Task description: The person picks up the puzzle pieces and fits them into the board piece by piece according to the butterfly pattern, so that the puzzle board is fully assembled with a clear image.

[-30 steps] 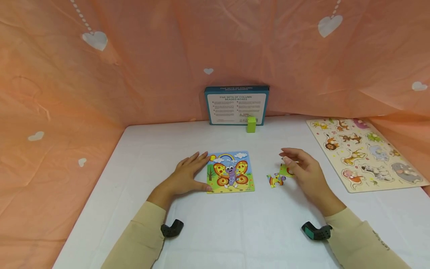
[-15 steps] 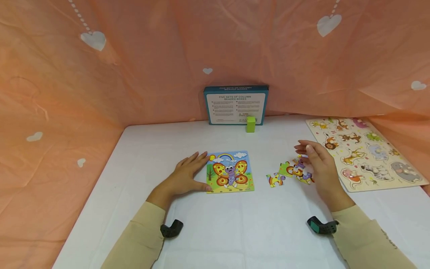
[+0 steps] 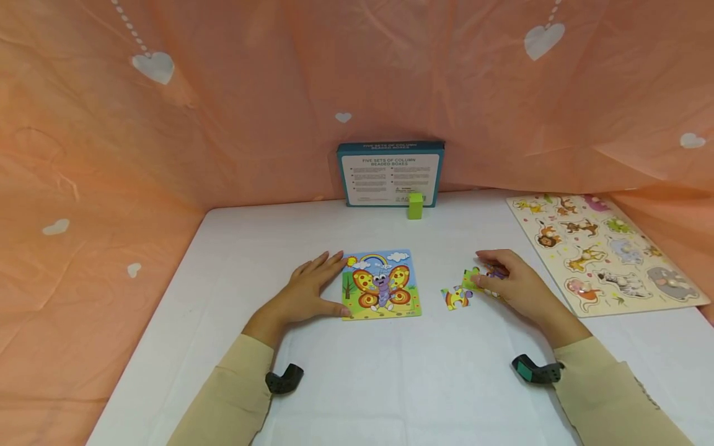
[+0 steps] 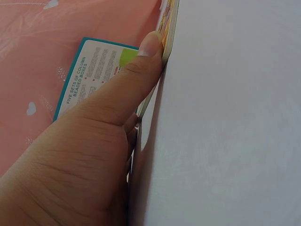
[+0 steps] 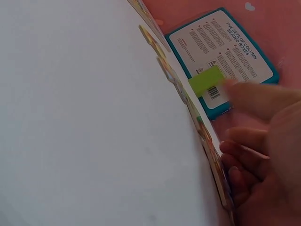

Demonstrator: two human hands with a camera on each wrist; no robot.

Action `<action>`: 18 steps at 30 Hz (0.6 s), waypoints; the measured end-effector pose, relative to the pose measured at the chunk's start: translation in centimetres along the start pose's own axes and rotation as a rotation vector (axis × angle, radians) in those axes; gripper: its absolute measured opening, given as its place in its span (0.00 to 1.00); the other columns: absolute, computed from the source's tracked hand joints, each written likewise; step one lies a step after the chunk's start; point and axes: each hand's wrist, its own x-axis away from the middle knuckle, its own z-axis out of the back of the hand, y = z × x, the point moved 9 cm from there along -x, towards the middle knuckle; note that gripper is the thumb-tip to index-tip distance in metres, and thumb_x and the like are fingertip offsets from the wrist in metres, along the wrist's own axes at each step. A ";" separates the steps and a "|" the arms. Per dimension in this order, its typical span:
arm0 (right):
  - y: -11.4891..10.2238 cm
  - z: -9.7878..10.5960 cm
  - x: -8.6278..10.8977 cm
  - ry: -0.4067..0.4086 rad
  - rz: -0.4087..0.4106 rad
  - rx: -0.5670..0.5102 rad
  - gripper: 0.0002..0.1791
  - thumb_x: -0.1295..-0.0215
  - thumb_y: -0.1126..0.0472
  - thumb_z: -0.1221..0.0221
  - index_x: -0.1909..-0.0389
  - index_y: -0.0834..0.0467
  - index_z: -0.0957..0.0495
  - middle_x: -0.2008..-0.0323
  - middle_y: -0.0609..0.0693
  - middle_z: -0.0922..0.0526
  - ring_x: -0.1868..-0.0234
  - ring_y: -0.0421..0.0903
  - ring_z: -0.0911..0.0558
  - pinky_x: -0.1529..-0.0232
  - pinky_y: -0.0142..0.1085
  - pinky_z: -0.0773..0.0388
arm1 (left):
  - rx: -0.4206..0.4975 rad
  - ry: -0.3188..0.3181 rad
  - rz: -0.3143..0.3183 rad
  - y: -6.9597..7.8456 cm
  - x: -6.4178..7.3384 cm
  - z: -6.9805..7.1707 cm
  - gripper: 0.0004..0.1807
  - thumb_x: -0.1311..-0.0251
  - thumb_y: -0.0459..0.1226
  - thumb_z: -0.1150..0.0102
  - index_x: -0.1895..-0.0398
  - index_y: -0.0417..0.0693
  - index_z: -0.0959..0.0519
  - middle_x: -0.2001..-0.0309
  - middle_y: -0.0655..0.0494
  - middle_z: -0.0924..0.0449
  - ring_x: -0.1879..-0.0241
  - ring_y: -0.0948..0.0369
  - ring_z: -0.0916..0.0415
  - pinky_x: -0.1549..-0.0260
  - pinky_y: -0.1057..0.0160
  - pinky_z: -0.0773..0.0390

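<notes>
The square butterfly picture board (image 3: 382, 285) lies flat on the white table. My left hand (image 3: 307, 291) rests at its left side, fingers stretched out along the edge and thumb on the lower left corner. In the left wrist view that thumb (image 4: 150, 44) touches the board's edge. Over to the right, my right hand (image 3: 519, 285) is above several jigsaw pieces, thumb and fingers apart. A rainbow-coloured piece (image 3: 456, 298) and a green piece (image 3: 471, 279) show beside it. More pieces (image 3: 496, 271) are partly hidden under the hand. The right wrist view shows them edge-on (image 5: 181, 89).
A blue-framed box (image 3: 390, 170) stands against the orange curtain (image 3: 268, 111) at the back, with a green block (image 3: 415, 206) in front of it. A wooden animal puzzle board (image 3: 608, 254) lies at the right side of the table (image 3: 357, 384).
My right hand has drawn back to the right, uncovering the pieces, then lowered over them again. The left hand has stayed at the board.
</notes>
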 end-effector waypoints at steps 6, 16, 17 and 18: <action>-0.2 -0.3 -0.1 -0.037 0.056 0.119 0.33 0.29 0.60 0.26 0.30 0.72 0.25 0.26 0.68 0.34 0.22 0.71 0.40 0.24 0.69 0.44 | 0.014 0.016 -0.025 0.2 0.1 0.2 0.63 0.46 0.66 0.22 0.12 0.54 0.40 0.12 0.58 0.51 0.13 0.48 0.64 0.20 0.37 0.63; -0.9 -0.7 0.1 -0.002 0.071 0.083 0.28 0.29 0.67 0.28 0.34 0.68 0.26 0.34 0.68 0.27 0.32 0.67 0.30 0.30 0.64 0.36 | 0.014 0.013 -0.016 0.1 0.1 0.1 0.63 0.46 0.66 0.22 0.11 0.55 0.40 0.12 0.59 0.51 0.13 0.49 0.64 0.20 0.37 0.63; -0.9 -0.7 0.1 0.003 0.069 0.087 0.28 0.29 0.67 0.28 0.33 0.68 0.27 0.37 0.67 0.25 0.34 0.66 0.29 0.31 0.63 0.35 | 0.010 0.010 -0.013 0.1 0.1 0.1 0.63 0.46 0.66 0.21 0.11 0.55 0.40 0.12 0.59 0.51 0.13 0.49 0.64 0.20 0.38 0.63; -1.0 -0.7 0.2 0.012 0.068 0.093 0.28 0.28 0.67 0.29 0.32 0.67 0.27 0.39 0.66 0.24 0.36 0.64 0.27 0.33 0.62 0.33 | 0.009 0.008 -0.011 0.1 0.1 0.1 0.63 0.46 0.66 0.21 0.11 0.56 0.40 0.12 0.60 0.52 0.13 0.49 0.65 0.20 0.38 0.63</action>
